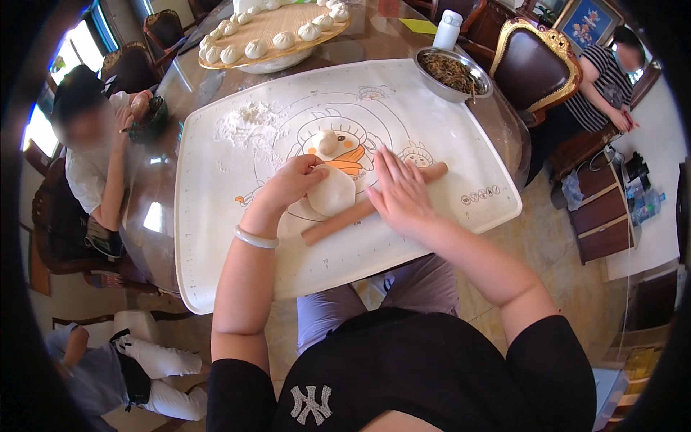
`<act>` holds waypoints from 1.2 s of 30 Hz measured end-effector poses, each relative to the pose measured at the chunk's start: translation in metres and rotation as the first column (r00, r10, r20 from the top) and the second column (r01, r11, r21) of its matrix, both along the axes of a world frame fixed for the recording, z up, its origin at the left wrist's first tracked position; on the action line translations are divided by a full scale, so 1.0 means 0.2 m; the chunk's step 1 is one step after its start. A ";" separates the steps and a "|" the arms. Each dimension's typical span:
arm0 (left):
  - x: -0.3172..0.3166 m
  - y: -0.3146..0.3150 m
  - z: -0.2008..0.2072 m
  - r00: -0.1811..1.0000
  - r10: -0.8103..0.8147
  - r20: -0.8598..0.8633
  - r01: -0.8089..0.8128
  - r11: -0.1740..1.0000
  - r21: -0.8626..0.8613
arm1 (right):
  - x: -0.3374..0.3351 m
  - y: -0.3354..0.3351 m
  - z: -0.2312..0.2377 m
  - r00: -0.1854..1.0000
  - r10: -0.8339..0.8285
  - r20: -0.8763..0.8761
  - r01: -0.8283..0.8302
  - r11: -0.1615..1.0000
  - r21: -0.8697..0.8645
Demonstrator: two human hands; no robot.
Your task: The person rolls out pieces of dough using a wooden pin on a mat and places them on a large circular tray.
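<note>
A round, flattened dough wrapper (335,193) lies on the white printed baking mat (489,189). My left hand (294,180) pinches its upper left edge between thumb and fingers; a pale bangle circles that wrist. My right hand (400,189) lies flat with fingers stretched out over a wooden rolling pin (335,225). The pin slants across the mat, its near end beside the wrapper's lower edge. Just beyond the wrapper sits a small lump of dough (327,142). Loose flour (248,124) is scattered on the mat's far left.
Filled buns (255,48) ring a round woven tray (277,29) at the back. A metal bowl of chopped filling (452,74) stands at the mat's far right corner, near a white bottle (448,30). One person (93,144) sits at the left with a dark bowl (151,119); others are farther off.
</note>
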State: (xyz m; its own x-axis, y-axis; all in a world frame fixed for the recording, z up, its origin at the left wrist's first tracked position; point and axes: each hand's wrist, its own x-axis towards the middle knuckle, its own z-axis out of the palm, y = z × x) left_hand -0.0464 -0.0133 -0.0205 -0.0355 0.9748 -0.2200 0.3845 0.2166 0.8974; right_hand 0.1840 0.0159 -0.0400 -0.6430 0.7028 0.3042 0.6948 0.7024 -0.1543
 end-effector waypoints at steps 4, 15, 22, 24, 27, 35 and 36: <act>-0.01 0.01 -0.04 0.956 0.006 0.294 0.001 1.000 -0.022 | 0.19 -0.16 0.03 0.991 0.069 0.118 -0.071 0.997 0.013; 0.02 0.03 -0.02 0.985 0.048 -0.165 -0.005 0.968 0.251 | -0.42 0.37 0.02 0.968 -0.249 0.002 0.249 0.967 0.062; -0.01 0.03 -0.03 0.999 0.039 0.008 -0.040 0.997 0.060 | -0.08 0.07 0.01 0.999 -0.039 0.011 0.040 0.997 -0.066; -0.01 0.02 -0.05 0.964 0.083 0.253 -0.090 0.996 0.019 | 0.10 -0.07 0.02 0.997 0.036 0.062 -0.033 0.999 -0.037; 0.02 0.00 -0.02 0.912 0.066 0.405 -0.060 0.998 -0.028 | 0.19 -0.16 0.05 0.989 0.078 0.124 -0.074 0.996 -0.039; 0.07 0.03 -0.01 0.985 0.037 -0.171 -0.001 0.979 0.204 | -0.29 0.27 -0.01 0.991 -0.122 -0.048 0.124 0.992 0.024; 0.06 0.04 -0.03 0.985 0.047 -0.167 0.000 0.963 0.271 | -0.35 0.33 0.00 0.987 -0.153 -0.053 0.156 0.987 0.042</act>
State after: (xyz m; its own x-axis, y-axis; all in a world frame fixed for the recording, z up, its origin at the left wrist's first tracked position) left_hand -0.0353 -0.0054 -0.0272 -0.0730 0.9954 0.0613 0.5347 -0.0128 0.8450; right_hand 0.1143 0.0812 -0.0399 -0.5112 0.7771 0.3672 0.7879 0.5943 -0.1609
